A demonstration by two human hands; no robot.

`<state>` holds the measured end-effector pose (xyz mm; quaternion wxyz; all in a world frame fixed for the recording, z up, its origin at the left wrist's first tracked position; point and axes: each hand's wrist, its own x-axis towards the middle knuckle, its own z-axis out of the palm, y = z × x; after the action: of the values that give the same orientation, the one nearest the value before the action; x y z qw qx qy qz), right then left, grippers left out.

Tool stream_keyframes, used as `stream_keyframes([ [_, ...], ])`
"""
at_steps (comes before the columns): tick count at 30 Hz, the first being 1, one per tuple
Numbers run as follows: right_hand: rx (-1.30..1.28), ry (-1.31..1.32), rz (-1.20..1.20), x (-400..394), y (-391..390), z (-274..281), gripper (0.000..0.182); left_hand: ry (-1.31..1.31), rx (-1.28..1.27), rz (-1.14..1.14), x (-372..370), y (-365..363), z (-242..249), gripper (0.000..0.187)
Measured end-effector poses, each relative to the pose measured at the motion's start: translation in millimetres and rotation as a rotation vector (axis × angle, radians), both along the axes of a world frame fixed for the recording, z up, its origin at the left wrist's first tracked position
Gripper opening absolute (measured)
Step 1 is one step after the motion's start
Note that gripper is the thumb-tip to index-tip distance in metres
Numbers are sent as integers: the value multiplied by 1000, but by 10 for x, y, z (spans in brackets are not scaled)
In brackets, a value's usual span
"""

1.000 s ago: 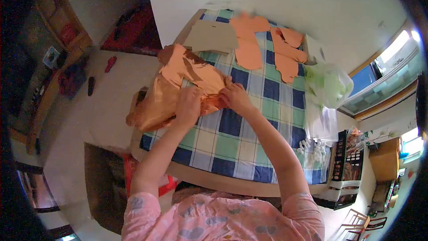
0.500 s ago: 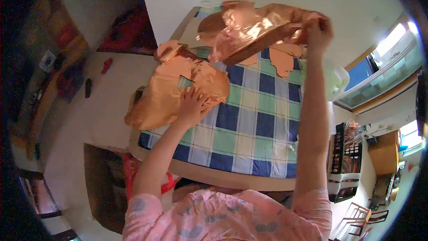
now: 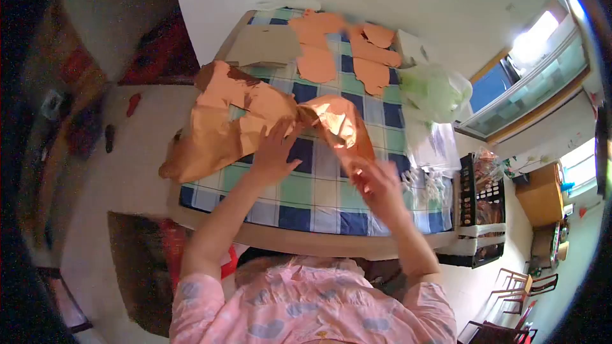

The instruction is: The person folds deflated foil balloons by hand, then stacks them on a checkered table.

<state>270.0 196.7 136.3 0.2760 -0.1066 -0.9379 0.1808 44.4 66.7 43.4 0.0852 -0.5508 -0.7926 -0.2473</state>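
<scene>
A shiny copper-coloured sheet (image 3: 220, 130), with a cut-out gap near its middle, lies crumpled across the left of the table. My left hand (image 3: 274, 156) rests on its right part, fingers spread. From there the sheet runs on as a twisted, folded strip (image 3: 338, 124) to the right. At that strip's near end is my right hand (image 3: 379, 188), slightly blurred, with its fingers closed on the material. Farther back lie flat matte orange cut pieces (image 3: 315, 64), some with curved outlines, and more such pieces (image 3: 373, 57) to their right.
A blue, green and white checked cloth (image 3: 299, 207) covers the table. Grey-brown card (image 3: 264, 44) lies at the back left. Clear and greenish plastic bags (image 3: 440, 92) sit along the right side. A black crate (image 3: 481, 210) stands beyond the right edge.
My right hand has come down from the back right towards me, bringing the raised part of the copper-coloured sheet with it. The matte pieces behind are uncovered. My left hand stays on the sheet.
</scene>
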Motion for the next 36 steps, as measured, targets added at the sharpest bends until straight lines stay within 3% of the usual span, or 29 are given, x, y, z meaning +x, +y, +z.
stream_keyframes([
  [2,-31,-64,47,113,-256,-160,39,-131,-160,7,-31,208,-188,56],
  [4,-214,-207,153,285,-324,-275,41,-373,-97,10,97,304,158,44],
  [6,-471,-184,171,463,-231,-312,43,-650,70,63,192,371,269,31],
  [7,-599,-164,185,533,-188,-354,44,-808,176,74,120,421,62,27],
  [8,-747,-3,42,609,-77,-729,46,-960,294,83,50,470,-141,23],
  [9,-663,32,-115,593,34,-841,47,-1110,389,55,-133,583,-666,23],
  [11,-496,101,-426,443,273,-961,50,-1412,532,84,-144,646,-879,29],
  [12,-422,90,-437,394,376,-1089,51,-1562,587,141,-68,639,-716,35],
  [15,-229,35,-505,378,578,-1390,56,-1641,543,170,-144,670,-671,52],
  [17,-123,-20,-588,497,689,-1427,58,-1749,745,52,-26,660,-266,53],
  [18,-146,-30,-684,563,694,-1312,58,-1689,777,101,-70,682,-242,46],
  [19,23,-31,-767,646,785,-1342,55,-1437,619,170,-112,691,-233,43],
  [21,-51,-2,-822,810,846,-1307,52,-927,309,294,-149,663,-218,37],
  [22,-88,21,-779,817,814,-1275,51,-927,260,379,-41,657,-44,30],
  [26,-154,59,-531,710,435,-1127,47,-1072,762,190,277,575,109,20],
  [29,-165,42,-417,466,224,-1121,44,-1219,892,427,490,361,302,22],
  [30,-178,23,-425,398,236,-1162,44,-1214,909,352,328,317,-64,32],
  [33,-153,-6,-442,224,296,-1191,47,-1424,827,407,60,192,-773,47],
  [35,-174,-70,-446,156,282,-1066,44,-1215,683,404,43,112,-801,59],
  [36,-42,-7,-439,123,319,-1134,42,-1146,667,379,105,117,-704,60],
])
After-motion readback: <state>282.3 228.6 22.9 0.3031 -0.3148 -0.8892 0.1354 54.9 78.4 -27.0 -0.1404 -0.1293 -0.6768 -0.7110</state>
